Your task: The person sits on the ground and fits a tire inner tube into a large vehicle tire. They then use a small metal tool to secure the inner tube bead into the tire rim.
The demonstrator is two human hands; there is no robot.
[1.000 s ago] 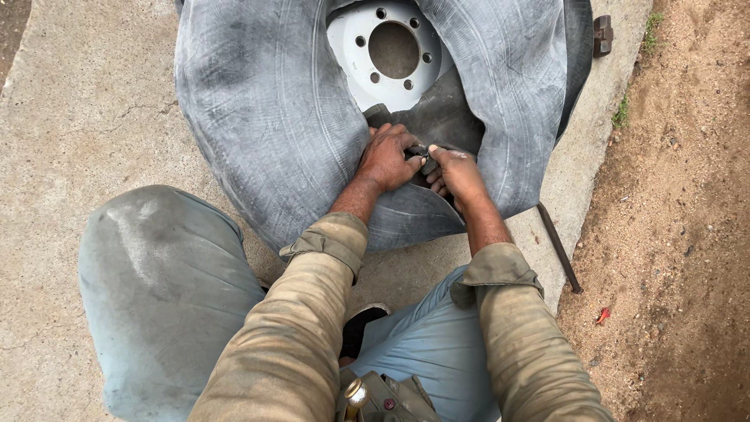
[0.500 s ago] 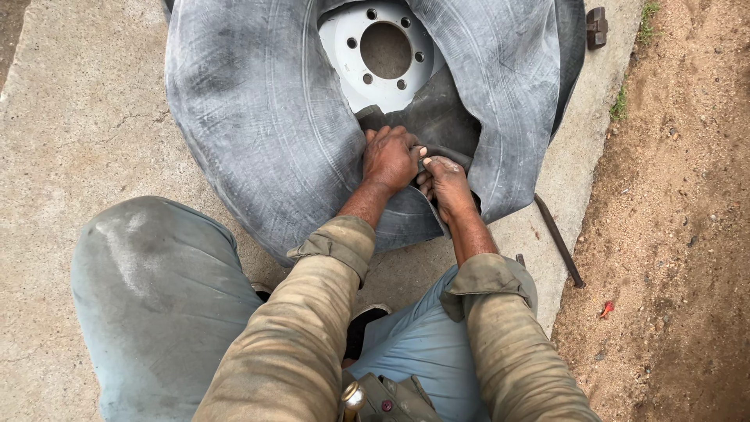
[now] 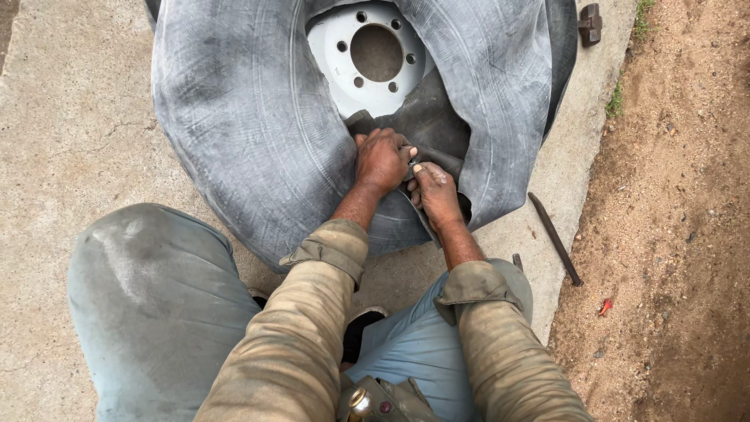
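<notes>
A large grey rubber inner tube (image 3: 234,117) lies on the concrete, draped around a white wheel rim (image 3: 375,59) with several bolt holes. My left hand (image 3: 380,159) is closed on a fold of the tube's inner edge just below the rim. Right beside it, my right hand (image 3: 434,191) pinches a small metal valve part at the same spot, fingertips touching the left hand. What the fingers enclose is mostly hidden.
A dark metal bar (image 3: 555,238) lies on the concrete edge at right, beside bare brown dirt (image 3: 680,234). A small dark metal block (image 3: 590,23) sits at top right. My knees in grey trousers (image 3: 156,312) fill the foreground.
The view has shifted closer and slightly down onto the tube. Both hands stay together at the tube's inner edge, with only small finger movement.
</notes>
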